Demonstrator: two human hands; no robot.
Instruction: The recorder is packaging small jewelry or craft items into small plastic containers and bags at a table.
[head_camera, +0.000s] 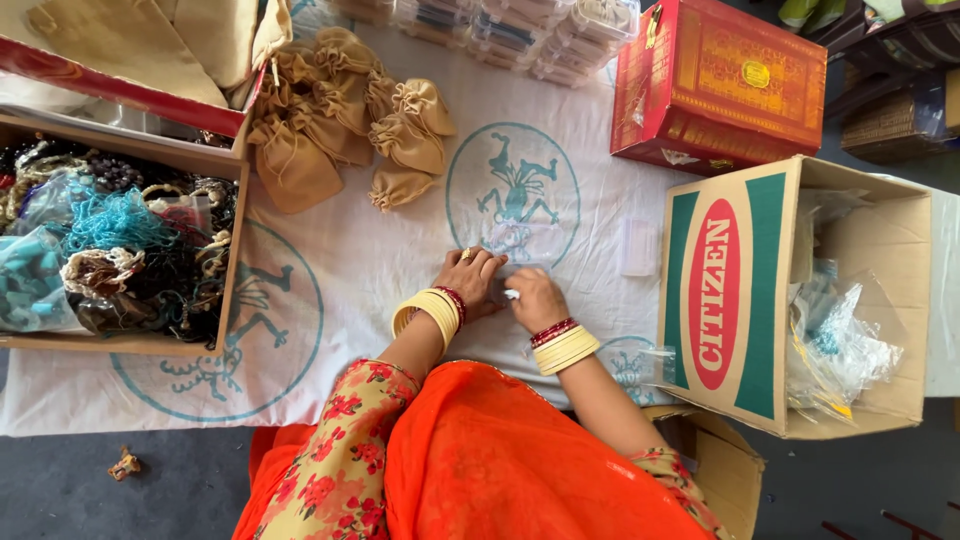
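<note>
Both hands meet on the white printed cloth (340, 290), just below its blue circular emblem (513, 192): the left hand (468, 280) presses flat on a small clear plastic packet (510, 282) while the right hand (535, 298) pinches its near edge. The packet looks light, limp and slippery, so I judge it best gripped at a corner or the sealed edge. Open cloth lies left of the emblem, hemmed by the drawstring pouches (345, 110), the bead tray (120, 250) and the cardboard box (800, 300).
</note>
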